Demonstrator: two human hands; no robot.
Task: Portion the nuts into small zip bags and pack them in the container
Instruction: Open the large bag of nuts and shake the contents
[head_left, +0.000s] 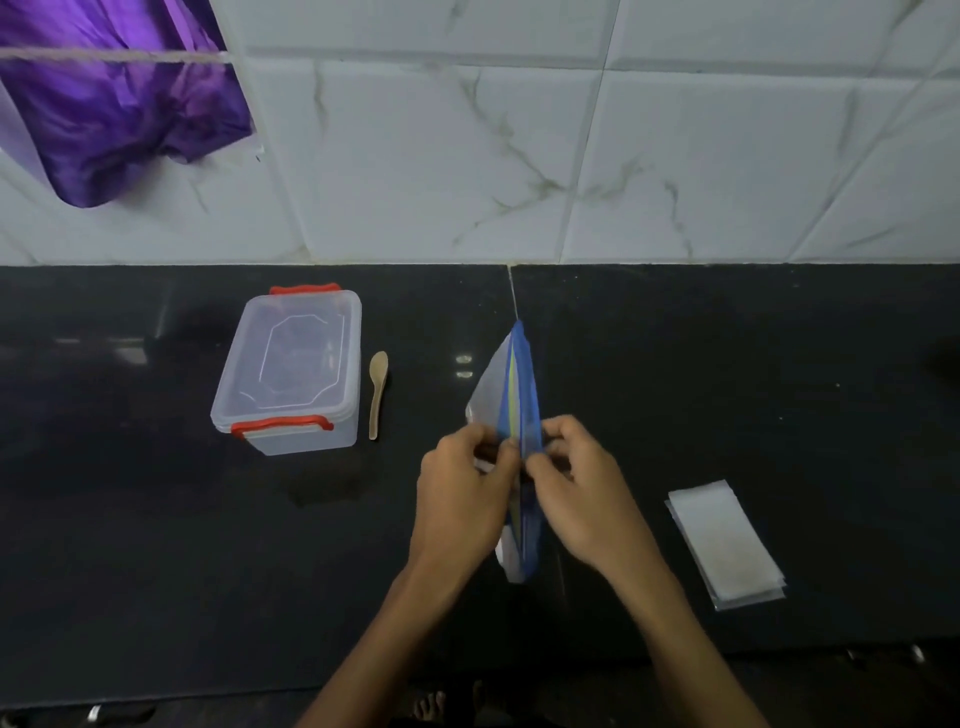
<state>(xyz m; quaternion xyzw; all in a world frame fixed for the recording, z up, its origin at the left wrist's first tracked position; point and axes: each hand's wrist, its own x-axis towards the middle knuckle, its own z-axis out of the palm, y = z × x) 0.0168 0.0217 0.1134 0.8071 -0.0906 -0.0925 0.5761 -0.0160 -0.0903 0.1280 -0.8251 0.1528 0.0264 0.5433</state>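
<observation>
Nut pouch (517, 395), blue-edged, stands mid-bench, its top pinched between left hand (462, 499) and right hand (576, 488). Best pull the zip lips apart evenly, keeping it upright. Lidded container (291, 374) sits at ten o'clock, small zip bags (724, 543) at four o'clock.

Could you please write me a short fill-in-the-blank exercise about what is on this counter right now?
1. The wooden spoon lies just right of the clear ____.
2. The container's lid clips are ____ in colour.
3. Both hands, left hand and right hand, pinch the top of the ____ pouch.
4. The stack of small zip bags lies to the ____ of the hands.

Missing words: container; red; blue; right
</observation>
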